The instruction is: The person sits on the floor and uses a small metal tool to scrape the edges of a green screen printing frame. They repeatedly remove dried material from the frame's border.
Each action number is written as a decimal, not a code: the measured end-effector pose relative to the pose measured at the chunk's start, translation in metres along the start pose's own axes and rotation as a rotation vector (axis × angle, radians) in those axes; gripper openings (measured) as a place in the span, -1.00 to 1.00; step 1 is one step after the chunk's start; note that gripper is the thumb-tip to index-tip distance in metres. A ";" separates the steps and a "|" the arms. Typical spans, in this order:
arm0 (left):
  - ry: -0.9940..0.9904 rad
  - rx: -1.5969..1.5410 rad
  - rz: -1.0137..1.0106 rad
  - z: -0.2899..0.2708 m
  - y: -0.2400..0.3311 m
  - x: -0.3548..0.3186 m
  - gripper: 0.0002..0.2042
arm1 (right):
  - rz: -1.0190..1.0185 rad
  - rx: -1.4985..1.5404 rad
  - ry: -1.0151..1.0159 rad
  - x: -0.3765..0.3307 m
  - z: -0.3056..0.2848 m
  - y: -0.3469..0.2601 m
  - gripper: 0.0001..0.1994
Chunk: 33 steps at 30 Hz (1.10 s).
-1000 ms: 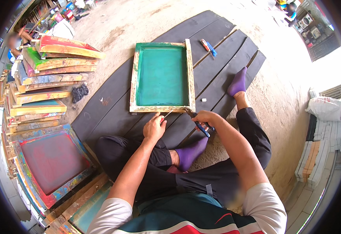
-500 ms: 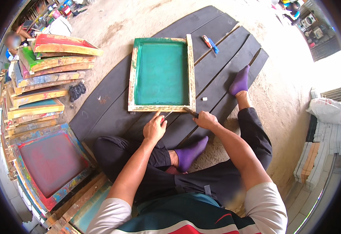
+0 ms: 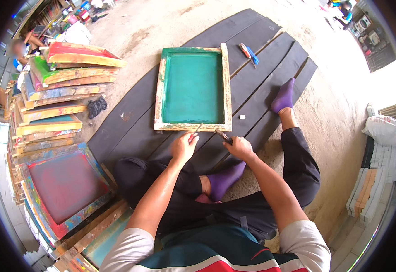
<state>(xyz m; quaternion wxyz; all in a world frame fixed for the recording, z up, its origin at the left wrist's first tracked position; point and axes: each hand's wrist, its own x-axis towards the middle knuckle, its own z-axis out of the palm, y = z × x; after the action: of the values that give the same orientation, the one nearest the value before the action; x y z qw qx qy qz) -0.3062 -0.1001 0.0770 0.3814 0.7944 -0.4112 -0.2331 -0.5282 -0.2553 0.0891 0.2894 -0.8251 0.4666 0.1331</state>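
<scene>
A silk-screen frame with pale, stained wooden sides and a green mesh lies flat on dark boards. My left hand is closed round a screwdriver with a reddish handle. Its thin metal shaft points up to the frame's near side; whether the tip touches the wood I cannot tell. To the right, my right hand grips a dark-handled tool, its head close to the near side's right part. The fingers cover most of that handle, so its exact kind is unclear.
Painted screen frames are stacked on the left; one with a grey-red mesh leans nearer. On the boards lie a red-and-blue tool and a small white block. My socked foot rests at the right. Other people sit far back.
My left hand has raised the screwdriver, so its shaft now overlaps the frame's near side. The right hand's tool has drawn slightly back from that side. The whole view has shifted a little.
</scene>
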 end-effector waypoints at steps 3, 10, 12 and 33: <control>0.020 -0.346 0.034 0.008 -0.006 0.005 -0.73 | -0.090 0.073 -0.068 -0.012 -0.005 -0.033 -0.45; -0.015 -0.466 -0.098 -0.020 -0.037 0.013 -0.81 | -0.161 0.417 -0.434 -0.006 -0.002 -0.085 -0.55; -0.044 -0.539 -0.200 -0.037 -0.043 0.014 -0.81 | -0.299 0.549 -0.535 -0.001 0.002 -0.089 -0.57; 0.663 -0.670 -0.882 -0.179 -0.212 0.092 -0.70 | 0.023 1.026 -0.812 0.011 0.022 -0.131 -0.53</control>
<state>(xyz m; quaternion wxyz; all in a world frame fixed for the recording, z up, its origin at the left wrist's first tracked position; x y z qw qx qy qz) -0.0322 -0.0243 0.0101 0.5841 0.7564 0.1887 -0.2260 -0.4109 -0.1977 0.1126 0.7982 -0.4614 0.3332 0.1975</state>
